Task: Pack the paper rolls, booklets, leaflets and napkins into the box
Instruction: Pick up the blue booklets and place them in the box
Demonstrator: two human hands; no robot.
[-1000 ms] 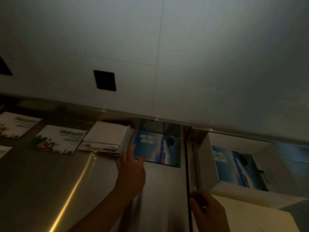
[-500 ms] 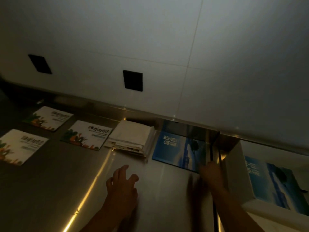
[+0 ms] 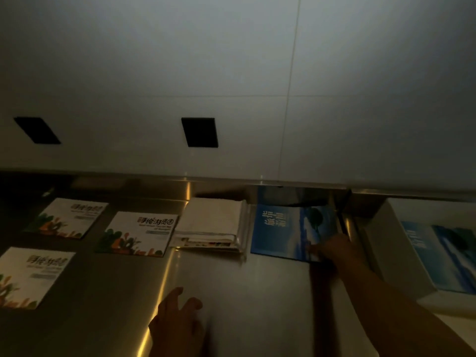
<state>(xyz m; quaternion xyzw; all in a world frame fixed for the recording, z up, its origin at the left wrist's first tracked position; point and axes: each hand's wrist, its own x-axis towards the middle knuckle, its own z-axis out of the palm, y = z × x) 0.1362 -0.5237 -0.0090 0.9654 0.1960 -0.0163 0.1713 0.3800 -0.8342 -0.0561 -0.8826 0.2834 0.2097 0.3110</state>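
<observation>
Blue glossy booklet (image 3: 288, 230) lies flat on the brushed steel desk (image 3: 257, 292) beside a stack of white napkins (image 3: 213, 222); the right hand (image 3: 332, 248) rests on its near right corner, grip unclear. Left hand (image 3: 177, 323) hovers open, well nearer. White cardboard box (image 3: 396, 253) stands just right.

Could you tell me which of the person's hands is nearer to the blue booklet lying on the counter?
Right. The right hand is touching the blue booklet at its near right corner, while the left hand rests on the counter, well short of it.
</observation>
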